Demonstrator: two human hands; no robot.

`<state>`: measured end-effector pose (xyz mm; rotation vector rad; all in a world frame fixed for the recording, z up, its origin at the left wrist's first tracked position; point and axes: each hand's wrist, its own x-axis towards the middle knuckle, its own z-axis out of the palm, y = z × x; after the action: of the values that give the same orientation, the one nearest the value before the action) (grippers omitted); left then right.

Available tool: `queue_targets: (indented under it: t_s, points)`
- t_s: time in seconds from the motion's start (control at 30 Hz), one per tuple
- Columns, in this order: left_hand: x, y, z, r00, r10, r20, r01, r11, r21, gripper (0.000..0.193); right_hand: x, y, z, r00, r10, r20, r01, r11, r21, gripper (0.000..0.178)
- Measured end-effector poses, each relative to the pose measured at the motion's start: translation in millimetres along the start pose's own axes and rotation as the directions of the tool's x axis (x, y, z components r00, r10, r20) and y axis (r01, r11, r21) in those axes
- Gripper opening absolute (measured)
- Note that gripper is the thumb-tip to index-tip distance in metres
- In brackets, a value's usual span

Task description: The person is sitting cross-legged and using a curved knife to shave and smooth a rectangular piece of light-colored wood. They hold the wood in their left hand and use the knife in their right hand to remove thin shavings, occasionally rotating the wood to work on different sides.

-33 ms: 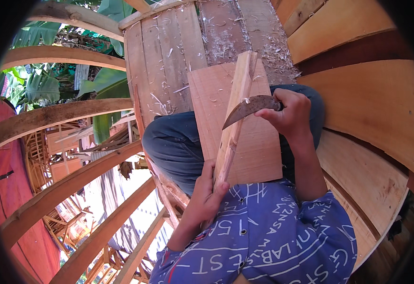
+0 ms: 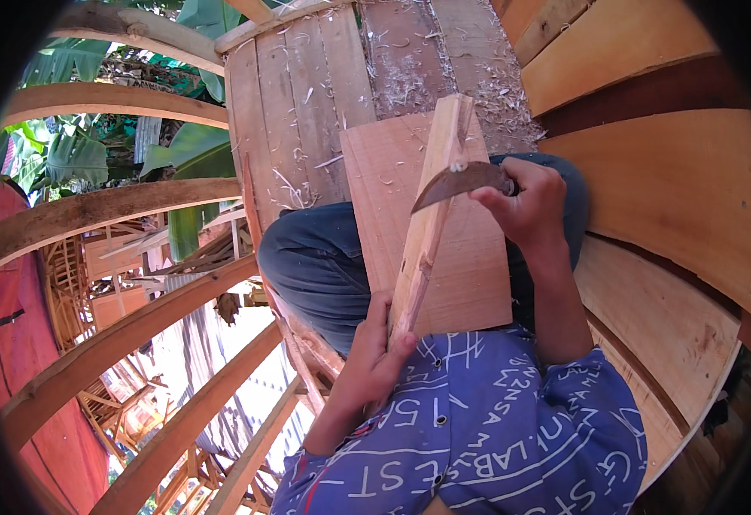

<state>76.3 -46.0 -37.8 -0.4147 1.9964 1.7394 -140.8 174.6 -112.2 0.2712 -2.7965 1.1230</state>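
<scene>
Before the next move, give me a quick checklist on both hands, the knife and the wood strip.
1. Knife gripped: ok, the right hand is closed around its handle.
2. Wood strip held: ok, the left hand grips its near end.
3. Left fingers clear of the knife: ok, they sit well below where it crosses the strip.
4. Knife free of debris: not ok, a pale curled shaving shows at its upper edge.
5. Strip resting on the flat board: cannot tell, it lies over the board but contact is unclear from above.
</scene>
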Motion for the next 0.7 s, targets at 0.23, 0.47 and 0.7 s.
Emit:
queue_targets:
  t_s: [0.23,0.47,0.7]
  points:
    - [-12,11,-4,0.995,-0.097,-0.028,0.098,0.995,0.037,0.049,41,27,-44,0.948,0.317,0.014,-0.309,0.915,0.259,0.073]
    - [13,26,-3,0.959,0.091,-0.269,-0.029,0.973,0.229,0.049,-40,-42,-6,0.955,0.012,0.297,-0.059,0.987,0.15,0.064]
    - [17,22,1,0.937,0.175,-0.301,-0.087,0.955,0.284,0.049,-48,-52,-10,0.925,-0.156,0.347,0.129,0.986,0.102,0.064]
